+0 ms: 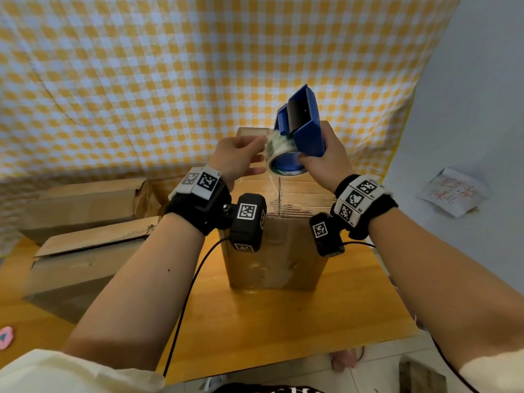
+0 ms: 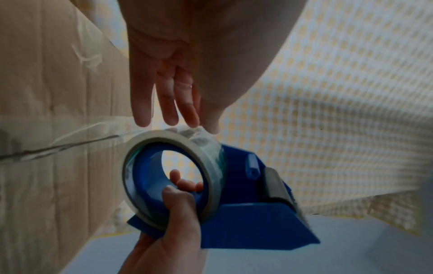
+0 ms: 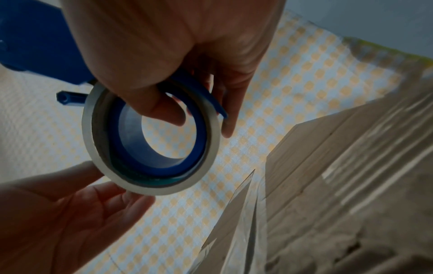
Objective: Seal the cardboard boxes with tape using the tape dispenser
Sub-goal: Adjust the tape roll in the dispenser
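On the table [image 1: 283, 330], past its bare near edge and about midway between left and right: one upright cardboard box [image 1: 278, 256], top glossy with clear tape. Just above the box, held up in the right hand [image 1: 326, 163], curled tight with thumb hooked through the hub: the blue tape dispenser [image 1: 307, 129], cutter end tipped up and away. Beside it, the left hand [image 1: 235, 160], fingers straight and relaxed, tips touching the tape roll [image 1: 279, 154], gripping nothing. From roll down to box top, a thin strand of tape [image 1: 279, 191], seemingly bunched into a cord.

Likely step: sorting out the tape end, between strips. Next: pick the free end flat, feed it over the roller, then lay it along a seam.

Toward the far left corner, flattened boxes [image 1: 85, 205]; behind, a checked cloth [image 1: 198, 66].
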